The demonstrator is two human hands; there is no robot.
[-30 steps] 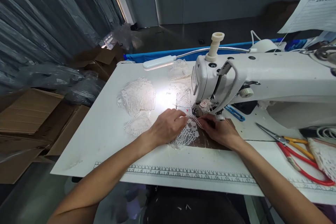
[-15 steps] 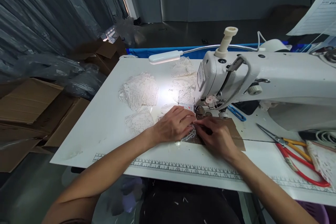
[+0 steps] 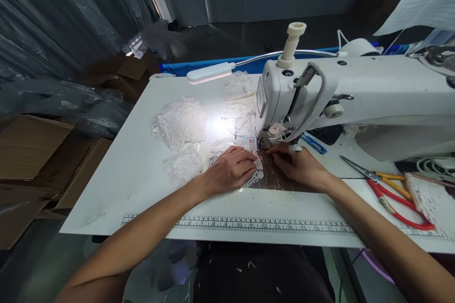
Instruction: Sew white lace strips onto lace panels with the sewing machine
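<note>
A white lace piece [image 3: 256,176] lies at the front of the sewing machine [image 3: 320,97], beside the presser foot [image 3: 261,143]. My left hand [image 3: 232,168] is over it, fingers bent together and pressing it down; its edge sticks out past the fingertips. My right hand [image 3: 302,166] is to the right of the presser foot, with its fingers drawn together and pointing left. What these fingertips hold, if anything, is too small to make out. Beneath the right hand is a brown board [image 3: 277,179] on the table.
White lace heaps [image 3: 179,123] are on the table's left half under a lit lamp [image 3: 209,73]. More lace [image 3: 241,109] lies behind my left hand. To the right are red-handled scissors [image 3: 398,206] and a blue tool [image 3: 313,143]. A printed ruler [image 3: 241,223] runs along the front edge.
My right hand has moved away from the left fingertips, forward and right toward the presser foot, uncovering part of the brown board. My left hand stays on the lace. The view has shifted slightly.
</note>
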